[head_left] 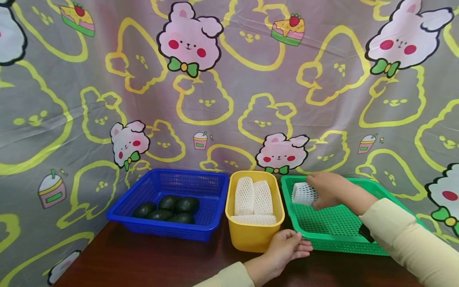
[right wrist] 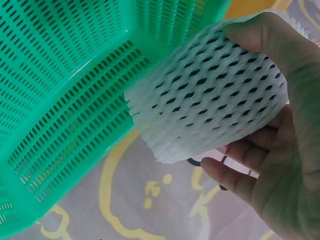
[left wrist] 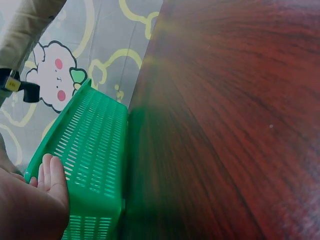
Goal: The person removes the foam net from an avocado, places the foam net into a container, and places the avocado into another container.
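My right hand (head_left: pixel 324 190) grips a white foam net sleeve (head_left: pixel 304 193) over the left end of the green basket (head_left: pixel 349 231). In the right wrist view the thumb lies on top of the foam net sleeve (right wrist: pixel 210 92) and the fingers are beneath it; the sleeve bulges, and something dark shows through its mesh. My left hand (head_left: pixel 285 251) is at the front left corner of the green basket, fingers straight and palm turned up. In the left wrist view those fingers (left wrist: pixel 57 177) overlap the outer wall of the green basket (left wrist: pixel 92 145).
Between the baskets stands a yellow bin (head_left: pixel 251 239) with several white foam net sleeves (head_left: pixel 245 196). On the left, a blue basket (head_left: pixel 168 228) holds several dark green avocados (head_left: pixel 188 205). Behind hangs a patterned cloth (head_left: pixel 247 87). All three containers stand on a dark wooden table (head_left: pixel 161 259).
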`<state>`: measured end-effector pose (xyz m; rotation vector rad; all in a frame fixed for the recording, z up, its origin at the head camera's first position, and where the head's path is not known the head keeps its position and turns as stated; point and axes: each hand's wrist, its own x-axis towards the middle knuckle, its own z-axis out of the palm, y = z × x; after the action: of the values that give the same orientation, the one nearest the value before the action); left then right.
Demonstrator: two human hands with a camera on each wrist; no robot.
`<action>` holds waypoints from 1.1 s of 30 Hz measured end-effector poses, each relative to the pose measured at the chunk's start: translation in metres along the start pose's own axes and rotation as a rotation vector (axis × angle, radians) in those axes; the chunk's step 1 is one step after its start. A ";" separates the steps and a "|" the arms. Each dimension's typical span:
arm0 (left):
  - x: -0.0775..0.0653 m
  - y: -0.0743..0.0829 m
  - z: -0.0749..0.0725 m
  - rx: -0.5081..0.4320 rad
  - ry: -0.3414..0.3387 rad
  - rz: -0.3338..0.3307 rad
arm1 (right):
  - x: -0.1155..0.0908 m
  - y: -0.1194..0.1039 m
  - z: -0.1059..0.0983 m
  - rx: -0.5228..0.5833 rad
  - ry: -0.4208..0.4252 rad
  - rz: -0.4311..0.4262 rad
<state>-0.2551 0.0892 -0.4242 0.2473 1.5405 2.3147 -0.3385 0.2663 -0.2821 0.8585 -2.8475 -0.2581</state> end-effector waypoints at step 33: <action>-0.024 0.021 -0.040 0.124 -0.249 -0.065 | -0.072 -0.083 -0.014 0.105 0.120 -0.027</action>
<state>-0.2501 0.0380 -0.4195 0.4895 1.5423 2.0533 -0.2325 0.2364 -0.2932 0.9009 -2.7601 -0.0586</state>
